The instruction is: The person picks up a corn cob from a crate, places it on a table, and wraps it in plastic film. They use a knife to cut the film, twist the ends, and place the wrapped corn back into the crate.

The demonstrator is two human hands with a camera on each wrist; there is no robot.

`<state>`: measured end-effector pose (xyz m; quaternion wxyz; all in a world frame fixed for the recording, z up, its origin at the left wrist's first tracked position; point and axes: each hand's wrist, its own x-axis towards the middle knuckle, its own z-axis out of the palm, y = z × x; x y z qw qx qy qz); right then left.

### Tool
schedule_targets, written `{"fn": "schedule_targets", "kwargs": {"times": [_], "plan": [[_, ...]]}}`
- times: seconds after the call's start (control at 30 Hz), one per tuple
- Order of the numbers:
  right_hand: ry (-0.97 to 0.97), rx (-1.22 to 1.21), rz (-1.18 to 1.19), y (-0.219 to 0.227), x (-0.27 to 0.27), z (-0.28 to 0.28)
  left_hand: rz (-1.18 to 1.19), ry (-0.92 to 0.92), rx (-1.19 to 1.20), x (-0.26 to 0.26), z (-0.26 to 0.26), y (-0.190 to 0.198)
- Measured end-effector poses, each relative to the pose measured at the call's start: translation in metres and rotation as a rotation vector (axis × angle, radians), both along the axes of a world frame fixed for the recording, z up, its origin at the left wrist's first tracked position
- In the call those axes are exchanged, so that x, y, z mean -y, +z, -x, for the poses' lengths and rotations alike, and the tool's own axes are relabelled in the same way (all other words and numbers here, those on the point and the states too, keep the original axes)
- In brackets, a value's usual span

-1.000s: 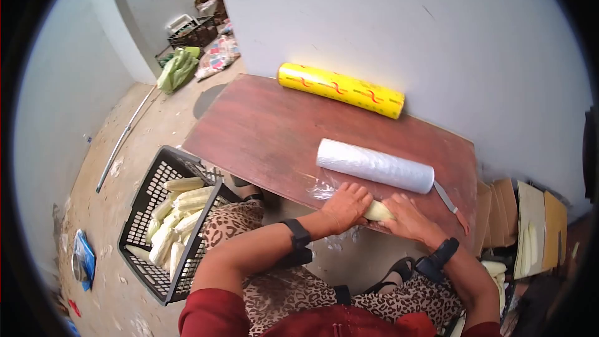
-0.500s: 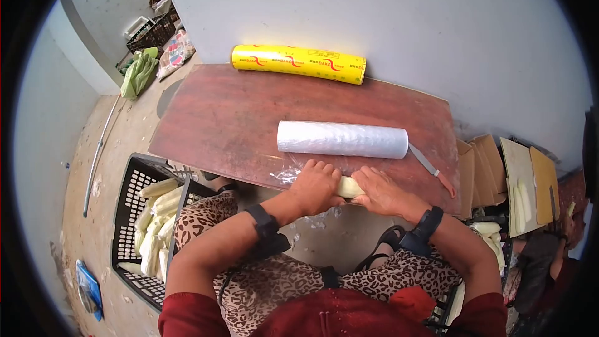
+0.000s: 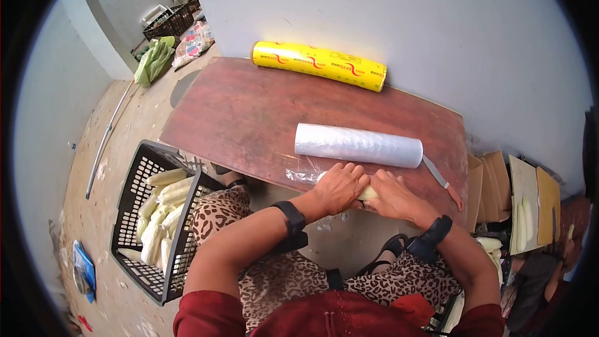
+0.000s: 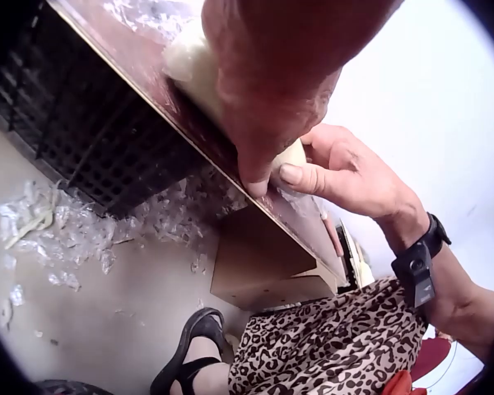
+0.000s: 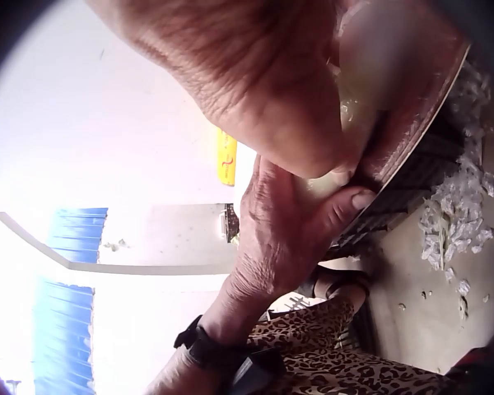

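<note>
Left hand [image 3: 341,188] and right hand [image 3: 394,198] both clamp the corn [image 3: 369,193], fingers curled over it, at the table's near edge, center of frame. Film scrap [image 3: 302,176] lies just left of the left hand. White roll [image 3: 359,145] sits beyond the hands, knife [image 3: 443,182] off its right end. Yellow roll [image 3: 319,66] at upper center, by the wall. Crate [image 3: 163,221] of corn at lower left.

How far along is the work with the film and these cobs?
Looks done: some clear film is out on the table. In hand: the left hand and right hand grip one pale cob. Left: likely finishing that one; whether the cobs in the basket are wrapped or waiting, I cannot tell.
</note>
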<state>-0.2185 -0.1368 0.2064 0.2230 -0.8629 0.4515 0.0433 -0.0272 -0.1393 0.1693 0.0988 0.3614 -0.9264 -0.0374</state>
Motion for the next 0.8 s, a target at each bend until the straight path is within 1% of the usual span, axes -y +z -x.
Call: {"fn": "schedule_targets", "kwargs": {"times": [0.13, 0.17, 0.2, 0.23, 0.27, 0.37, 0.4, 0.6, 0.7, 0.8], "plan": [[-0.028, 0.037, 0.135, -0.016, -0.008, 0.002, -0.107, 0.025, 0.006, 0.006, 0.001, 0.005], [-0.047, 0.048, 0.124, -0.016, -0.004, 0.0, -0.065, 0.014, -0.044, 0.008, -0.001, 0.003], [-0.066, 0.062, 0.108, -0.016, -0.003, -0.001, -0.078, 0.01, -0.03, 0.01, -0.002, 0.0], [-0.091, 0.072, 0.075, -0.016, -0.002, -0.001, -0.108, 0.002, -0.019, 0.009, -0.002, 0.005], [-0.081, 0.049, 0.115, -0.019, -0.001, -0.001, -0.093, -0.003, -0.025, 0.008, -0.002, 0.007], [-0.076, -0.012, 0.064, -0.016, 0.002, 0.005, -0.09, 0.016, -0.025, 0.008, -0.002, 0.005], [-0.048, -0.039, 0.057, -0.012, 0.003, 0.004, -0.07, 0.011, -0.036, 0.008, -0.002, 0.004], [-0.049, -0.097, -0.033, 0.0, 0.0, -0.001, -0.003, -0.055, -0.05, 0.008, -0.007, -0.001], [-0.099, -0.048, -0.184, 0.014, 0.003, -0.003, 0.033, -0.081, -0.064, 0.005, -0.009, 0.001], [-0.085, 0.006, -0.283, 0.015, 0.008, 0.005, 0.057, -0.113, -0.079, 0.004, -0.01, 0.002]]}}
